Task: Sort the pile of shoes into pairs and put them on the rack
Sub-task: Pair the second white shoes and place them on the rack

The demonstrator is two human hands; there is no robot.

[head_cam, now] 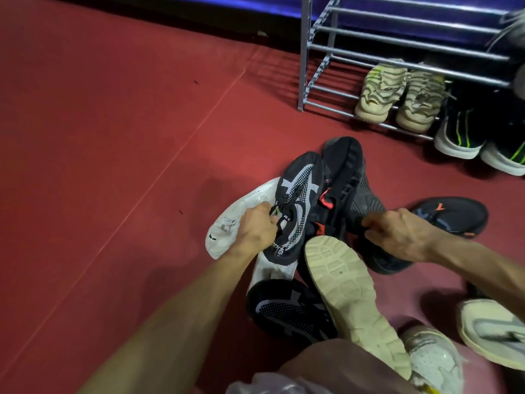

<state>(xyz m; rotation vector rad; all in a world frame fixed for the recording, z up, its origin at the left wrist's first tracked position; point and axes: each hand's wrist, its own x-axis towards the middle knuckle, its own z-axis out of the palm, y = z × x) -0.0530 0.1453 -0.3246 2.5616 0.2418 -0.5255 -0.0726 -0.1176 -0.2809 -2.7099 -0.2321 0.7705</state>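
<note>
On a red floor (113, 137), a grey metal shoe rack (397, 49) stands at upper right, a cream pair (397, 95) and a black-and-green pair (480, 137) on its bottom tier. Before it lies the unsorted pile of shoes (335, 251), a cream sole (349, 294) turned up. At the heap, the left hand (255, 226) pinches the laces of a black-and-white mesh sneaker (298, 200), while the right hand (397, 231) curls its fingers around a dark grey shoe (366, 200).

We see a black shoe (298, 200) with white mesh, cream shoes (397, 95) on the grey rack (369, 49), red floor (113, 137)
</note>
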